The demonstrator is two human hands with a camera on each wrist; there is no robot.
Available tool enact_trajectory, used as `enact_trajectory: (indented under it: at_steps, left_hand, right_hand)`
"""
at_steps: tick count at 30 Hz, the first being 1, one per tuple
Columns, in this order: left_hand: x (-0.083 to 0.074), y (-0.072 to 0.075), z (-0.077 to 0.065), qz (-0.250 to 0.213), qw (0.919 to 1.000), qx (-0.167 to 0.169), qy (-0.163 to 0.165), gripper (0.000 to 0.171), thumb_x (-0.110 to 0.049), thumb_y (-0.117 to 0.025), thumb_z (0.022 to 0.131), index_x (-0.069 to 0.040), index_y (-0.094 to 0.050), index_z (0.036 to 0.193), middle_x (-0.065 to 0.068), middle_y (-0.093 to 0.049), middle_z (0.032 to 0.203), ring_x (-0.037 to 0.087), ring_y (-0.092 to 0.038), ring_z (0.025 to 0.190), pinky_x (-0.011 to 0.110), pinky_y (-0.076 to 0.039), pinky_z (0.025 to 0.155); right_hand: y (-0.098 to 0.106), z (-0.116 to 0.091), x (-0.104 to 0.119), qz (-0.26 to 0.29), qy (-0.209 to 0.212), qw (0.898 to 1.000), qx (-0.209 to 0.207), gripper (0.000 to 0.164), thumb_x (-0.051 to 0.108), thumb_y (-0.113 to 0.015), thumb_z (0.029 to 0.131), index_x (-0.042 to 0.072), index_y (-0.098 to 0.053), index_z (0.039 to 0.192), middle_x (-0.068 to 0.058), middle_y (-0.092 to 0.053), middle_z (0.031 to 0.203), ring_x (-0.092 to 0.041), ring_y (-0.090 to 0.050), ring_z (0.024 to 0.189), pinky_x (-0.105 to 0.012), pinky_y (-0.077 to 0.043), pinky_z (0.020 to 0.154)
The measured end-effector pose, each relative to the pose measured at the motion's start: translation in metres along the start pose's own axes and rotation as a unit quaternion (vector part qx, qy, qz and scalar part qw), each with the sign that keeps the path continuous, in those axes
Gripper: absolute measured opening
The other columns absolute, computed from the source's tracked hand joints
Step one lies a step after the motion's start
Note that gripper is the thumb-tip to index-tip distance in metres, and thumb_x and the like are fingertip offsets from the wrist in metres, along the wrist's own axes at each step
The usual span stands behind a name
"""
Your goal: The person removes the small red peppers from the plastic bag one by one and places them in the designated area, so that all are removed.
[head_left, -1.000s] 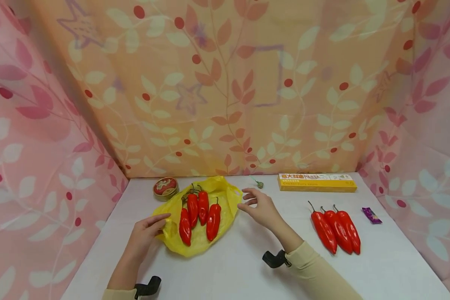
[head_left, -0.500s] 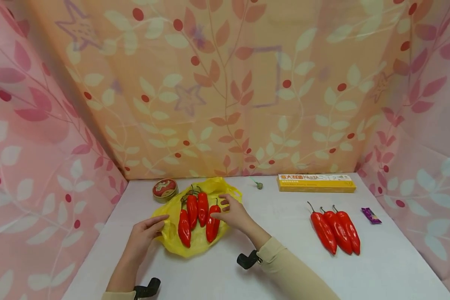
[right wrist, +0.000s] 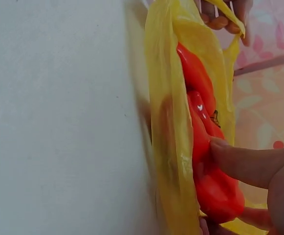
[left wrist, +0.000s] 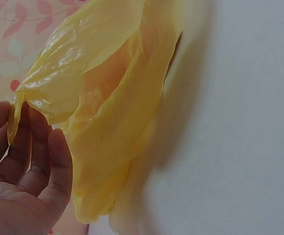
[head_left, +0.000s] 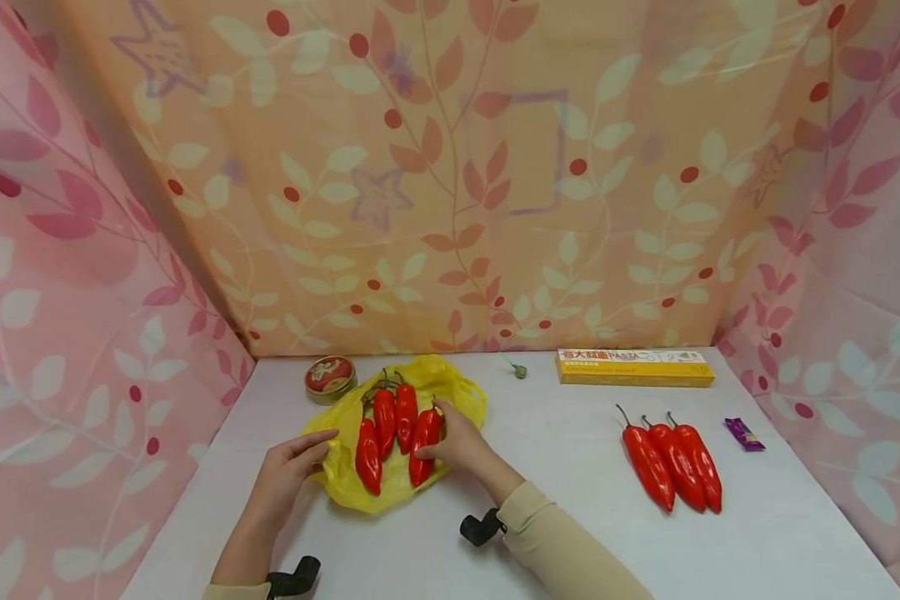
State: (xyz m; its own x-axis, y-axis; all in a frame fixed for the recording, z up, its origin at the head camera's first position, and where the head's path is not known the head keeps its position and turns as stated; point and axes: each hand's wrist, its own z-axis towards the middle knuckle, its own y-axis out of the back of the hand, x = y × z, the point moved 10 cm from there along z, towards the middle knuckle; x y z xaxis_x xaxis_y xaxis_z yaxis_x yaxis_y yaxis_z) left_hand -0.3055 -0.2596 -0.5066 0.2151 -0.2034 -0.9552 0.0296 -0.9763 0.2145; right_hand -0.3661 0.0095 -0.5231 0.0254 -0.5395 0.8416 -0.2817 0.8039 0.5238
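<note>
A yellow plastic bag [head_left: 461, 390] lies spread on the white table, with several red chili peppers [head_left: 385, 421] on it. At its left edge my left hand [head_left: 288, 467] pinches a bit of the plastic; the left wrist view shows thumb and fingertips at this yellow fold [left wrist: 15, 115]. My right hand [head_left: 461, 437] is over the bag's right side and grips the rightmost chili pepper [head_left: 423, 458]. In the right wrist view the thumb presses on this glossy pepper [right wrist: 215, 191], with fingers partly hidden on its other side.
Three more red peppers [head_left: 671, 467] lie side by side at the right, near a small purple packet [head_left: 744, 434]. A yellow pasta box [head_left: 636, 368], a small green thing [head_left: 520, 370] and a round red-lidded tin [head_left: 331, 377] stand along the patterned back cloth [head_left: 457, 208].
My right hand has moved left from beside the bag to over it and has taken hold of the rightmost pepper. The left hand stays at the bag's left edge.
</note>
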Motion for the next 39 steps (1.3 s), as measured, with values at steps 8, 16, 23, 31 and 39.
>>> enact_trajectory:
  at_steps: [8, 16, 23, 31, 39]
  left_hand:
    - [-0.001, -0.001, -0.001, 0.002, 1.0000, 0.001, -0.004, 0.037, -0.024, -0.056, 0.105, -0.007, -0.063, 0.136, 0.011, -0.054, 0.146, 0.016, -0.057, 0.117, 0.021, -0.054, 0.091]
    - [-0.003, -0.003, -0.002, 0.001, 1.0000, 0.003, -0.004, 0.037, -0.022, -0.055, 0.105, -0.005, -0.062, 0.137, 0.012, -0.053, 0.147, 0.014, -0.058, 0.114, 0.021, -0.054, 0.090]
    - [-0.004, -0.003, -0.002, 0.002, 1.0000, 0.002, -0.001, 0.037, -0.022, -0.055, 0.105, -0.005, -0.062, 0.137, 0.011, -0.053, 0.147, 0.018, -0.057, 0.117, 0.022, -0.054, 0.092]
    - [0.002, -0.003, -0.001, 0.011, 0.9999, -0.002, 0.005, 0.036, -0.023, -0.056, 0.104, -0.007, -0.064, 0.135, 0.012, -0.054, 0.145, 0.018, -0.057, 0.117, 0.021, -0.054, 0.091]
    - [0.000, -0.005, 0.001, 0.004, 0.9999, 0.003, 0.008, 0.037, -0.023, -0.056, 0.104, -0.007, -0.063, 0.137, 0.010, -0.053, 0.146, 0.019, -0.056, 0.119, 0.022, -0.054, 0.092]
  right_hand:
    - [0.006, -0.004, 0.005, 0.053, 0.029, 0.998, 0.004, 0.070, 0.017, -0.082, 0.084, 0.020, -0.051, 0.147, -0.014, -0.057, 0.136, -0.032, -0.058, 0.114, -0.044, -0.060, 0.085]
    - [0.030, -0.018, 0.028, 0.091, 0.087, 0.992, -0.006, 0.059, 0.021, -0.077, 0.088, 0.022, -0.053, 0.142, -0.014, -0.063, 0.128, -0.028, -0.067, 0.103, -0.041, -0.061, 0.081]
    - [0.056, -0.035, 0.038, 0.076, 0.103, 0.992, -0.010, 0.056, 0.028, -0.073, 0.092, 0.023, -0.053, 0.144, -0.013, -0.066, 0.124, -0.025, -0.069, 0.099, -0.040, -0.061, 0.080]
    - [0.080, -0.053, 0.010, 0.071, 0.071, 0.994, -0.040, 0.060, 0.029, -0.072, 0.093, 0.023, -0.049, 0.148, -0.013, -0.063, 0.128, -0.021, -0.067, 0.090, -0.034, -0.061, 0.069]
    - [0.119, -0.077, -0.024, 0.018, 0.012, 0.994, -0.109, 0.060, 0.025, -0.076, 0.090, 0.029, -0.053, 0.146, -0.009, -0.067, 0.118, -0.024, -0.066, 0.099, -0.037, -0.062, 0.072]
